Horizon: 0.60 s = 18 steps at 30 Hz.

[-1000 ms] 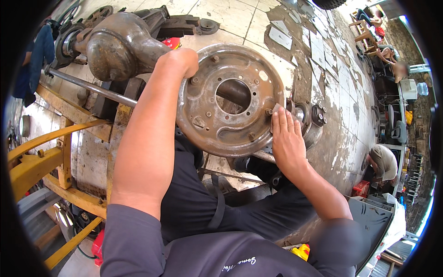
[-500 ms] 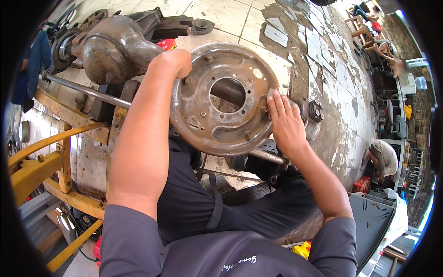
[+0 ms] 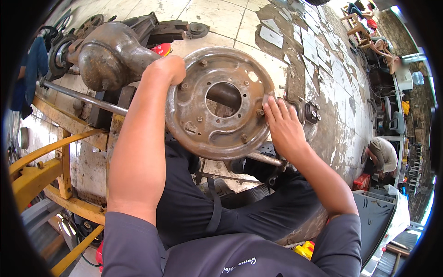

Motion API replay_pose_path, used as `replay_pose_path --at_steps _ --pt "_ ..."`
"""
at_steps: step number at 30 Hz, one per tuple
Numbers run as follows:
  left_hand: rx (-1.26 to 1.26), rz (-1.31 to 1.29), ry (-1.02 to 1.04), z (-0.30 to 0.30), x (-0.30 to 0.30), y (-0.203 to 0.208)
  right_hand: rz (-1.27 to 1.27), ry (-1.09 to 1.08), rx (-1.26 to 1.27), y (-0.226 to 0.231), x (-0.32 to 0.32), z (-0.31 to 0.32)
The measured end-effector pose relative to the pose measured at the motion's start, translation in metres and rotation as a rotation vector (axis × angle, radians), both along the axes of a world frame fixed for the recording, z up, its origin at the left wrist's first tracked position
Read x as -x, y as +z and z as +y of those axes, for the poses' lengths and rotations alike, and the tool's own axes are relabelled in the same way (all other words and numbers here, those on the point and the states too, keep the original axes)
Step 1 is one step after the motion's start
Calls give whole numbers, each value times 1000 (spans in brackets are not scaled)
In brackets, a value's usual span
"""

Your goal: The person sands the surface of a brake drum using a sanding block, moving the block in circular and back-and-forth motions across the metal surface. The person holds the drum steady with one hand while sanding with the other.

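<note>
A round, brownish metal brake backing plate (image 3: 189,108) is held up in front of me, face toward me, with a large centre hole and several studs. My left hand (image 3: 168,69) is closed round its upper left rim, the fingers hidden behind it. At the right rim my right hand (image 3: 285,122) has its fingers laid straight over the front face, near a stud; the thumb is out of sight. Below the plate, a metal rod (image 3: 266,158) sticks out to the right. Just beyond my left hand lies a big rounded axle housing (image 3: 104,57).
A yellow metal frame (image 3: 34,180) stands at my left, crossed by a long steel bar (image 3: 85,96). Beyond the plate, the tiled floor is broken, with loose tile pieces (image 3: 271,37). A bent-over person (image 3: 383,154) works at the right, near a grey cabinet (image 3: 371,219).
The brake backing plate has shifted slightly left and down in the picture, together with both hands. Their hold on it looks the same.
</note>
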<state>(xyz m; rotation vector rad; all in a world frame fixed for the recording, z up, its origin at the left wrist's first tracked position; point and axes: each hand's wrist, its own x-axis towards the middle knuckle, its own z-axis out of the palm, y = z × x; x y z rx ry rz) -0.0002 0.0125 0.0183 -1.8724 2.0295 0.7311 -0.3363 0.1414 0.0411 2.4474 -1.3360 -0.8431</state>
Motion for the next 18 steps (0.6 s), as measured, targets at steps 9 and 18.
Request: replay_pose_path --at_steps 9,18 --pt "0 -11 29 -3 1 -5 -14 9 80 -11 -4 -12" --pt "-37 -35 -25 -5 5 -1 -22 -37 64 -11 -4 -11"
